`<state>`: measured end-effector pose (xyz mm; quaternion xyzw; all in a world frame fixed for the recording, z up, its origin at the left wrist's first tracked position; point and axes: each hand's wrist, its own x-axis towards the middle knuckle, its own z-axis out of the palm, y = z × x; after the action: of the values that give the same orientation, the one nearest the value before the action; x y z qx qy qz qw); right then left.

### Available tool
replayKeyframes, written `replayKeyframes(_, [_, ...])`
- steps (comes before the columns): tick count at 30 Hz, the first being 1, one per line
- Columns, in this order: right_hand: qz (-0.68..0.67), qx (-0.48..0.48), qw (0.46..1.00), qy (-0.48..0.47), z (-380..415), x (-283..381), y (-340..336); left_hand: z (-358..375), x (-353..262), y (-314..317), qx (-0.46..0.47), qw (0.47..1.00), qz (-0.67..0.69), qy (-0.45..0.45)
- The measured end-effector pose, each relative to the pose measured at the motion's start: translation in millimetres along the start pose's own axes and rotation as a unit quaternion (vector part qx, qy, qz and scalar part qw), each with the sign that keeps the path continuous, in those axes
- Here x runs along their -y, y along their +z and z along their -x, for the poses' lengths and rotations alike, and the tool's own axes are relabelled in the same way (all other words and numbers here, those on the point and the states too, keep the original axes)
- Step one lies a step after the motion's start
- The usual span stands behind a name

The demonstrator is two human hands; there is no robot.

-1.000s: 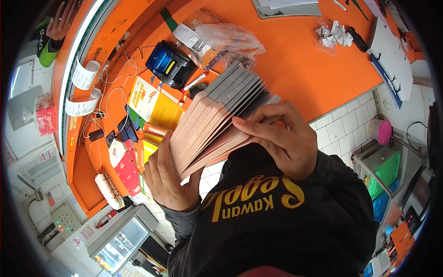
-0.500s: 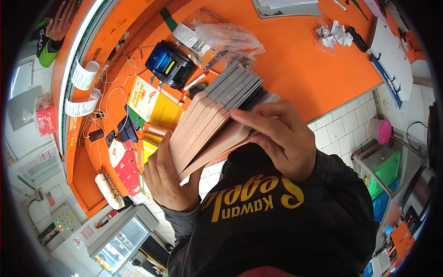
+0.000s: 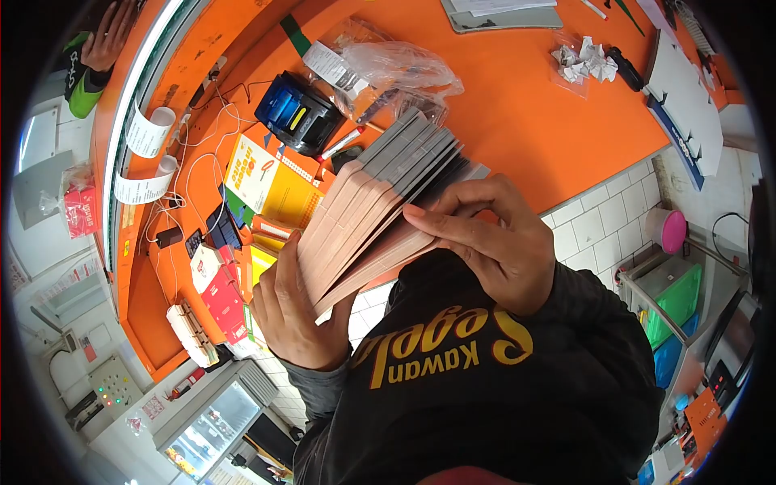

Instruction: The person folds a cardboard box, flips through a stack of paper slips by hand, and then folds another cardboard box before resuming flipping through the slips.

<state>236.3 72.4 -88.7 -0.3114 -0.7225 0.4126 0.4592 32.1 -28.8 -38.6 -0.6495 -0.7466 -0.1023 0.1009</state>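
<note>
A thick, fanned stack of pinkish-brown paper notes [image 3: 368, 210] is held over the edge of the orange counter [image 3: 525, 121]. My left hand [image 3: 295, 311] grips the stack's lower end from beneath, thumb along its left side. My right hand [image 3: 493, 242] rests on the stack's right edge, with the fingertips pressed into the fanned sheets and the thumb across the front. My dark sleeves and a black shirt with yellow lettering [image 3: 444, 347] fill the lower part of the view.
Behind the stack sit a blue-black receipt printer [image 3: 297, 111], a red marker [image 3: 343, 143], a yellow booklet [image 3: 271, 178], clear plastic bags [image 3: 388, 65] and cables. Crumpled papers [image 3: 584, 61] lie far right. Another person's hand [image 3: 105, 36] is at top left.
My right fingers pushed further over the stack's edge, closing the fan slightly, then drew back to about where they were. My left hand and the stack stay put.
</note>
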Motion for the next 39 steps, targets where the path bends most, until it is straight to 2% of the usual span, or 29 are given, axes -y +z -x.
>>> replayKeyframes(16, [-0.032,-0.016,0.999,0.007,0,0,1,-1,0,0,-0.004,1.000,0.013,0.004])
replayKeyframes(25, [-0.002,0.004,0.998,-0.055,-4,-2,-3,-2,0,0,-0.002,1.000,0.008,0.002])
replayKeyframes(27, [-0.014,-0.007,1.000,0.017,-5,5,0,-2,0,0,-0.003,1.000,0.009,0.002])
replayKeyframes(30, [0.024,0.023,0.999,-0.011,-1,0,-1,-2,0,-1,0.001,1.000,0.010,-0.001])
replayKeyframes(39, [0.008,0.010,1.000,0.004,-1,3,-1,-1,0,0,0.000,1.000,-0.003,0.006])
